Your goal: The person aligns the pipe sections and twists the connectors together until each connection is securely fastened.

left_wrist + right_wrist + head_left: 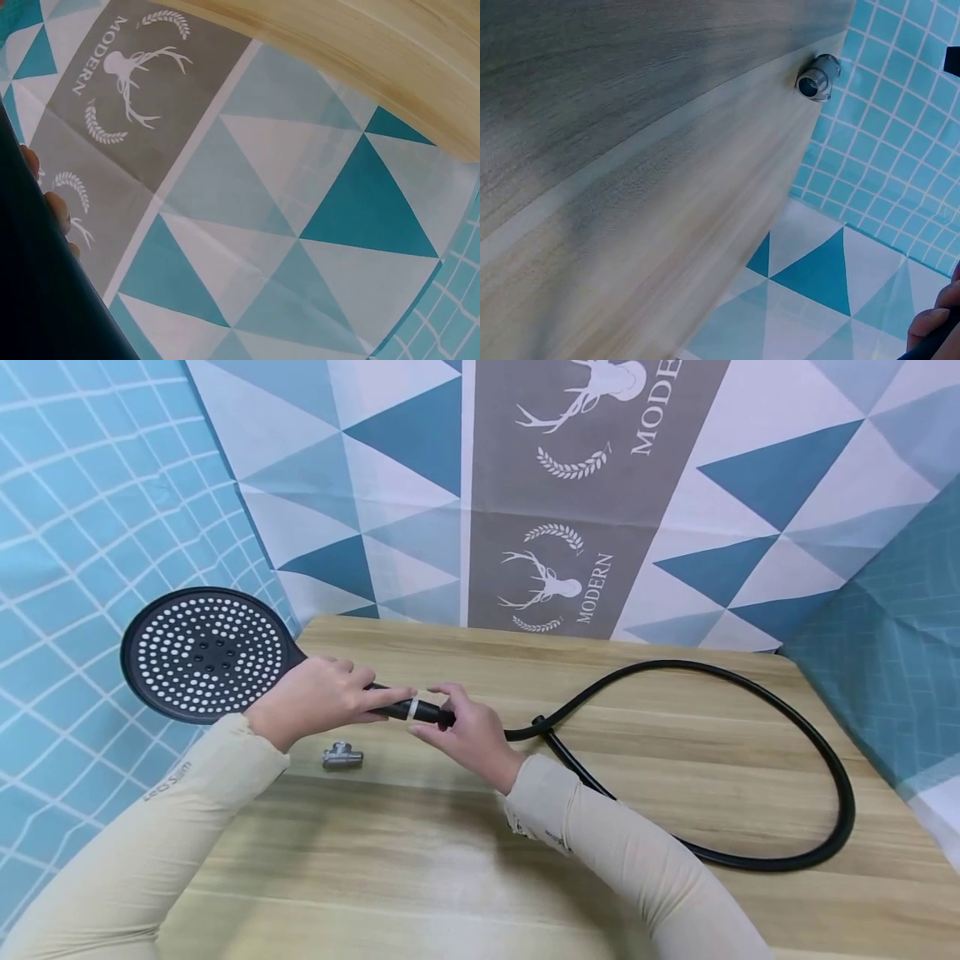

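A round black shower head (213, 656) with white nozzles is held up over the left side of the table, its face toward the head camera. My left hand (318, 697) grips its handle, the index finger stretched along it toward a white ring (412, 708). Just right of that ring, my right hand (472, 731) pinches the black hose end between thumb and fingers, in line with the handle. From there the black hose (832, 760) loops across the right of the table. In the left wrist view, a dark surface covers the left edge, with fingertips (56, 206) beside it.
A small chrome valve fitting (342, 756) lies on the wooden table (420, 893) below the left hand. The hose's other end (538, 721) crosses near the middle. Patterned sheets (405, 468) stand behind the table, with blue tile-print sheets (60, 568) at the sides.
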`<state>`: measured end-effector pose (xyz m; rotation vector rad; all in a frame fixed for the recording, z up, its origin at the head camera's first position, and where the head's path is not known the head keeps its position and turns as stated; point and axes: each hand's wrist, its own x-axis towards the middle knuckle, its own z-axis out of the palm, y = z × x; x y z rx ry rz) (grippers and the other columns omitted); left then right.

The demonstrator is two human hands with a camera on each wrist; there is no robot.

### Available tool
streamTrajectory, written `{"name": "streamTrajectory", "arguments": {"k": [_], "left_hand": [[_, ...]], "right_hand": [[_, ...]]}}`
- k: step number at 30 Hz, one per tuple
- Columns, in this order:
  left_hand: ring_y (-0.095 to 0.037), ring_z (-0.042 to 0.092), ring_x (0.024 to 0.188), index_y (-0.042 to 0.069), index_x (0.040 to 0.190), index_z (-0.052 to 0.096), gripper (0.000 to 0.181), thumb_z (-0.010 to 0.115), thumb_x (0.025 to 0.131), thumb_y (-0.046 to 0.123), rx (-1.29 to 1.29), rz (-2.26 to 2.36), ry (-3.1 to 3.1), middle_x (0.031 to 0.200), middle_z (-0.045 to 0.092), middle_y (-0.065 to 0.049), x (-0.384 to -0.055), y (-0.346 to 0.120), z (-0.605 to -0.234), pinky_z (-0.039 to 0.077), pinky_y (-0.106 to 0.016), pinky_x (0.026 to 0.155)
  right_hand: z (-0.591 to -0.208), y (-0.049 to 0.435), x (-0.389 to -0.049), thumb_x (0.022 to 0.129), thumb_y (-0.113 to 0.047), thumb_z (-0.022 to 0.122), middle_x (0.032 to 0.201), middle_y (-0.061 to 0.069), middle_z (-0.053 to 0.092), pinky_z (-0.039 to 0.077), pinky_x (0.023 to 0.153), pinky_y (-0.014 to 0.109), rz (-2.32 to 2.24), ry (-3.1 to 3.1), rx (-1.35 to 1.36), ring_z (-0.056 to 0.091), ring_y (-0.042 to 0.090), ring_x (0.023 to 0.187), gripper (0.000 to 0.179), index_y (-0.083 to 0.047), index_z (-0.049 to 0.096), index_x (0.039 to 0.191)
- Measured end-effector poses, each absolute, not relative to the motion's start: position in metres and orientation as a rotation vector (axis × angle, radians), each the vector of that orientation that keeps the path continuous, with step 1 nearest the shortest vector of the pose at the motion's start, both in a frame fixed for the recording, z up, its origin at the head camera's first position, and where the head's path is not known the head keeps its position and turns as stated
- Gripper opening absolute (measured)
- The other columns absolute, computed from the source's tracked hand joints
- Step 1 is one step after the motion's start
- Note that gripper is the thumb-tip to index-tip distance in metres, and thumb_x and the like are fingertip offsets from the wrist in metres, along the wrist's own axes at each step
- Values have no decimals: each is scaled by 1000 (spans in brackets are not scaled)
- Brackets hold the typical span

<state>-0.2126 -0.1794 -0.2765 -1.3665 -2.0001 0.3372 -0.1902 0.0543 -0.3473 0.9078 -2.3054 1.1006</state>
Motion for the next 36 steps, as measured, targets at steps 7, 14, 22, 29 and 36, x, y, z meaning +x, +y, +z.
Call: {"name": "streamTrajectory", "arguments": {"k": [7, 14, 22, 29, 36], "left_hand": [[-14, 33, 42, 25, 119, 66, 56, 15, 106, 44, -1357, 332, -2044, 62, 47, -4, -211, -180, -275, 28, -24, 38], [-16, 37, 41, 24, 116, 66, 39, 37, 99, 43, -1356, 288, -2009, 64, 51, -5, -213, -182, -277, 31, -26, 37], [-14, 32, 40, 23, 113, 68, 57, 15, 106, 43, -1362, 257, -1938, 61, 48, -4, -215, -180, -278, 26, -24, 37], [-14, 29, 41, 24, 115, 67, 55, 16, 107, 42, -1376, 271, -1919, 59, 45, -3, -215, -180, -277, 24, -23, 37], [-14, 31, 42, 24, 116, 67, 54, 18, 107, 44, -1399, 242, -1917, 61, 46, -2, -215, -181, -276, 25, -24, 38]], "right_hand": [[-349, 53, -192, 80, -7, 80, 91, 15, 72, 53, 62, 19, 1229, -2193, 923, 70, 20, 71, 28, 1, 65, 102], [-348, 53, -193, 78, -6, 80, 97, 17, 73, 56, 70, 24, 1251, -2153, 929, 72, 25, 84, 27, 4, 70, 101], [-345, 52, -191, 80, -6, 79, 97, 18, 73, 56, 69, 25, 1276, -2175, 927, 72, 25, 83, 27, 5, 71, 103], [-344, 52, -188, 80, -8, 79, 97, 18, 73, 56, 67, 25, 1313, -2230, 879, 72, 25, 80, 28, 5, 70, 104], [-343, 50, -188, 81, -8, 78, 95, 18, 73, 54, 65, 22, 1355, -2258, 881, 71, 23, 75, 26, 5, 70, 103]]}}
